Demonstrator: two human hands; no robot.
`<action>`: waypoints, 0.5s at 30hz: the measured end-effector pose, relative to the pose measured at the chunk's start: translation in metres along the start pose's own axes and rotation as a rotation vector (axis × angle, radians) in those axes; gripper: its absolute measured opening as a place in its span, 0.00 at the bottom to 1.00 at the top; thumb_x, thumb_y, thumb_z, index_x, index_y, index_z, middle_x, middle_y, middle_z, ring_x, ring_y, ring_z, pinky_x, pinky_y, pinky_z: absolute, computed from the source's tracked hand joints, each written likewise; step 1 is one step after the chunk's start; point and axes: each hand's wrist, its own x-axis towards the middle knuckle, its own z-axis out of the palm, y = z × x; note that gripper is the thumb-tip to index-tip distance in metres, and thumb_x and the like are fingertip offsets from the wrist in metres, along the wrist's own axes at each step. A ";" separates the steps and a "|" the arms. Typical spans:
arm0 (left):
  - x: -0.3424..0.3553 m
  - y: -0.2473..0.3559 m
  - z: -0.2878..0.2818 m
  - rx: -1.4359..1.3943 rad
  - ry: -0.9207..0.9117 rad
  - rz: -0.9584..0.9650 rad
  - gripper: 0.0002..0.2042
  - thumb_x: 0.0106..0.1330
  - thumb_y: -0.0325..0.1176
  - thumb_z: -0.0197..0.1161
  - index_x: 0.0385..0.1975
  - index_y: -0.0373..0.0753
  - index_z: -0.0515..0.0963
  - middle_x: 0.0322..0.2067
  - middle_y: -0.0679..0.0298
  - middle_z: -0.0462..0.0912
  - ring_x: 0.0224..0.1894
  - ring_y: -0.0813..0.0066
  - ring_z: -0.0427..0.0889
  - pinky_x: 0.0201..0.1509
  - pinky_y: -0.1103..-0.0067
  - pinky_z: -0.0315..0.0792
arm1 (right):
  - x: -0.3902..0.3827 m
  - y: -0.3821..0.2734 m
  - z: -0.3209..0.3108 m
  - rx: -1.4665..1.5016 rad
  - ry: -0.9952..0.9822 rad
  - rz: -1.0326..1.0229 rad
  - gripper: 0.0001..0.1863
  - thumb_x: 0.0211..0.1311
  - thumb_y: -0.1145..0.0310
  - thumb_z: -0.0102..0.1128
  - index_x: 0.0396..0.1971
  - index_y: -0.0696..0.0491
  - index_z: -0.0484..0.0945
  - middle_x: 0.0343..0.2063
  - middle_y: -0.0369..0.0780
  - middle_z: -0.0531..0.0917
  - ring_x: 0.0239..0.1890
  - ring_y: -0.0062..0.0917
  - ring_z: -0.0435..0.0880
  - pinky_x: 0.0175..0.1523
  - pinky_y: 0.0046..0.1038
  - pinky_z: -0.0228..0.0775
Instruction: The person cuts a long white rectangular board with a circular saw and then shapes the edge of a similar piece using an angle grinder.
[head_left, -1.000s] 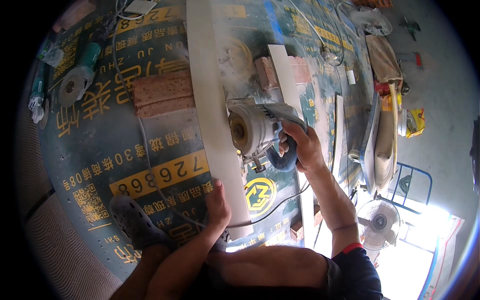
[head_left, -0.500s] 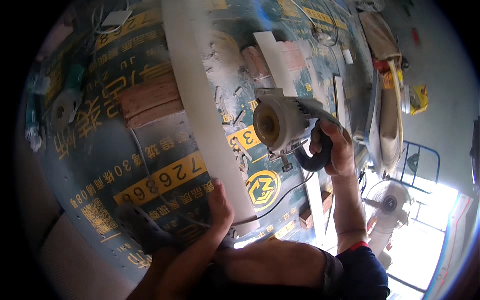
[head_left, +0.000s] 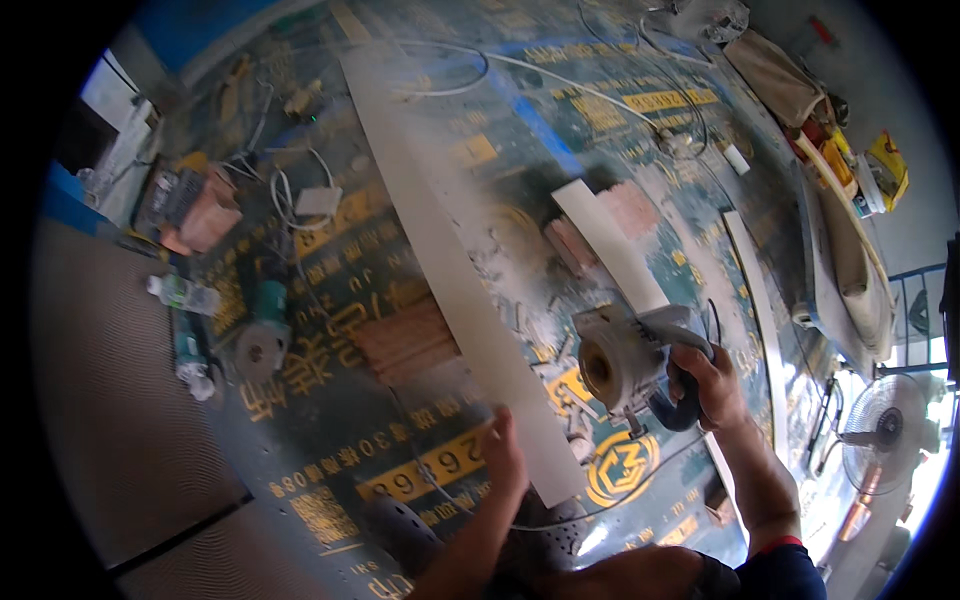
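power tool [head_left: 612,368], right of pale board [head_left: 455,275], judged heavy, rigid: right grip [head_left: 714,385] clasps handle [head_left: 674,412], the proper hold; left grip [head_left: 507,462] closure unclear.

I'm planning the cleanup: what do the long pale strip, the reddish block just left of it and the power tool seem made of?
Long pale strip: possibly ceramic or stone, from its smooth, even face.
Reddish block: probably fired clay, by its rough, dull surface.
Power tool: likely metal, given its dull greyish body; dark grip perhaps plastic.

Long board [head_left: 483,340] is lying over brick [head_left: 408,340]; power tool [head_left: 610,365] is occupying board's right; fan [head_left: 885,428] is standing farther right.
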 end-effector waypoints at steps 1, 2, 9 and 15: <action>-0.010 0.008 0.000 0.262 -0.014 0.021 0.25 0.74 0.50 0.52 0.42 0.26 0.79 0.34 0.50 0.84 0.38 0.62 0.84 0.45 0.68 0.75 | 0.002 0.003 -0.001 0.013 0.007 -0.003 0.15 0.63 0.60 0.62 0.31 0.58 0.79 0.19 0.37 0.78 0.17 0.19 0.76 0.23 0.23 0.66; -0.019 -0.001 0.007 0.275 0.088 0.191 0.25 0.76 0.52 0.51 0.41 0.29 0.77 0.34 0.55 0.82 0.36 0.68 0.81 0.42 0.70 0.74 | 0.006 0.003 0.002 0.031 -0.002 -0.013 0.15 0.63 0.60 0.62 0.31 0.58 0.79 0.19 0.37 0.78 0.17 0.19 0.76 0.23 0.23 0.66; -0.051 -0.030 -0.006 0.275 0.145 0.111 0.24 0.77 0.49 0.51 0.43 0.28 0.76 0.37 0.54 0.81 0.40 0.66 0.79 0.47 0.70 0.73 | 0.023 -0.007 0.027 -0.087 -0.015 -0.007 0.14 0.65 0.60 0.61 0.31 0.57 0.80 0.17 0.35 0.78 0.17 0.17 0.74 0.22 0.22 0.63; -0.071 -0.042 0.002 0.262 0.013 0.151 0.28 0.79 0.52 0.43 0.40 0.28 0.78 0.34 0.53 0.85 0.38 0.63 0.84 0.43 0.71 0.75 | 0.054 0.002 0.045 0.002 -0.043 -0.058 0.14 0.65 0.62 0.63 0.40 0.59 0.81 0.26 0.34 0.80 0.22 0.15 0.74 0.26 0.22 0.65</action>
